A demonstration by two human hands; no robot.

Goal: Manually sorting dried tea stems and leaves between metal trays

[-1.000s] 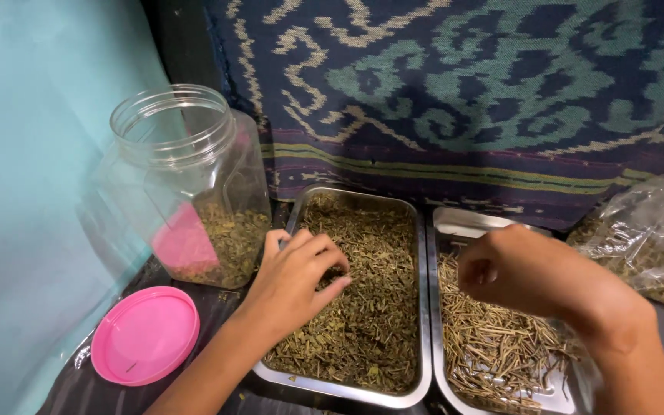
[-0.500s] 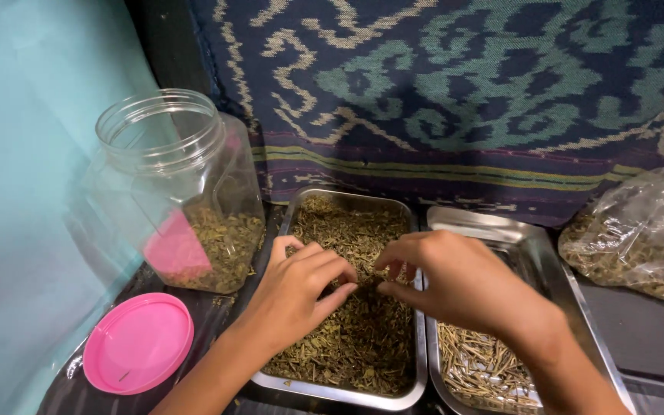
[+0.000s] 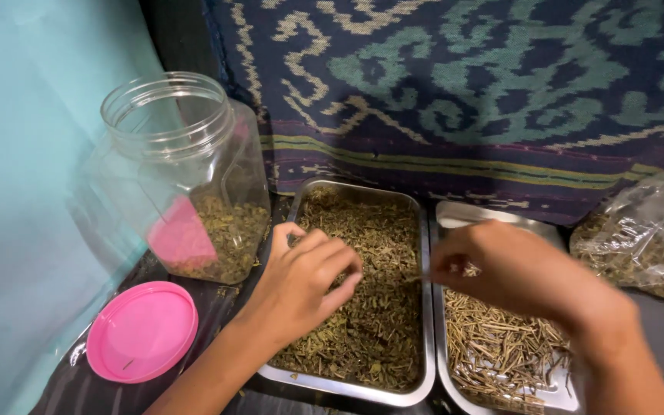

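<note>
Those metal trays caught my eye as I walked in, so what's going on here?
A person's left hand rests in the left tray of crumbled dried leaves. Their right hand pinches a thin stem at the divide, above the right tray of pale stems. An open plastic jar, its pink lid and a clear bag sit alongside.

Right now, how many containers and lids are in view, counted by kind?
Metal trays: 2, the tray of leaves under the left hand and the tray of stems under the right hand
Clear jars: 1, jar
Pink lids: 1, lid
Plastic bags: 1, bag
Total: 5
</note>
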